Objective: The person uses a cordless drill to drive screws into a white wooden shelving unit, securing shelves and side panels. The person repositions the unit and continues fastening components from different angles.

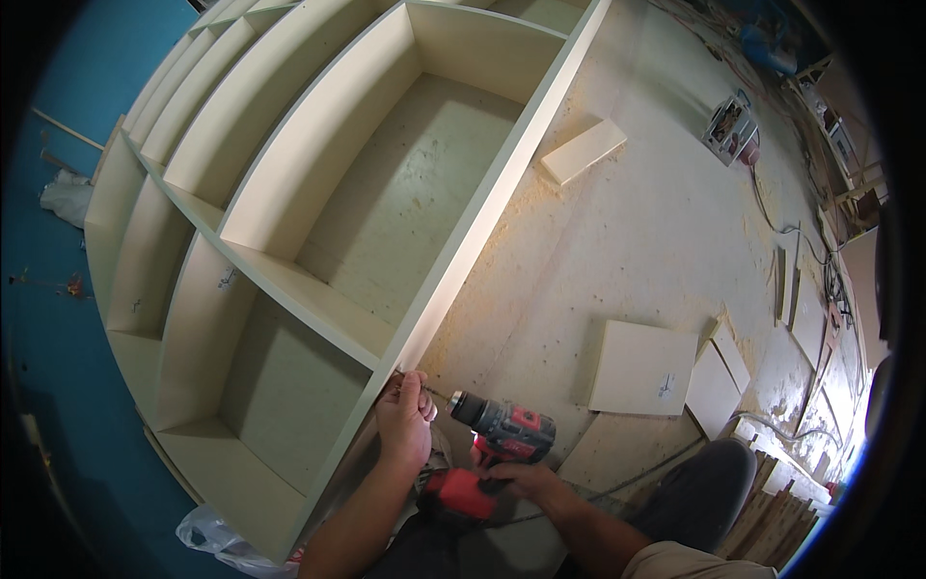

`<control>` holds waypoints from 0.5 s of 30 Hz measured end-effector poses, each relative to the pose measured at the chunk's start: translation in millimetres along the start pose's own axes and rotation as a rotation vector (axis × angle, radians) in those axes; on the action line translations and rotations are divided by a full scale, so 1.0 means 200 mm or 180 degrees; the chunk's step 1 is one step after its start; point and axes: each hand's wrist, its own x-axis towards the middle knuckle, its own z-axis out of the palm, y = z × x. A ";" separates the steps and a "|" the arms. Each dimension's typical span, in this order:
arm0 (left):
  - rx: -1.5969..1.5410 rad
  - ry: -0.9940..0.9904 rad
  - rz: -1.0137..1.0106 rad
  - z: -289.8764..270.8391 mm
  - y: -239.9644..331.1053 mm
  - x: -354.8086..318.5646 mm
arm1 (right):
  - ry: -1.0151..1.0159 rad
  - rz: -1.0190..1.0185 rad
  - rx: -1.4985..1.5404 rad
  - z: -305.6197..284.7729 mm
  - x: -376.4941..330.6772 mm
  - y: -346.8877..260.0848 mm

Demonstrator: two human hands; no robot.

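Right hand (516,475) gripping drill (497,434), tip beside left fingers (413,386)

1. Drill (497,439): bit tip hidden behind left hand (405,420); grip covered by right hand (521,476).
2. Left hand: fingertips against cabinet (318,207) edge, anything pinched too small to tell.
3. Cabinet: top compartments cut off by upper edge.
4. Plastic bag (217,536): partly hidden under cabinet corner.
5. Far-right clutter along fisheye rim: blurred, unidentifiable.
6. Marks on square panel (641,367): too small to read.
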 end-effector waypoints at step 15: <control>0.0041 0.0256 0.0168 0.02 0.00 0.00 | -0.0409 0.0006 -0.0091 0.04 0.04 -0.03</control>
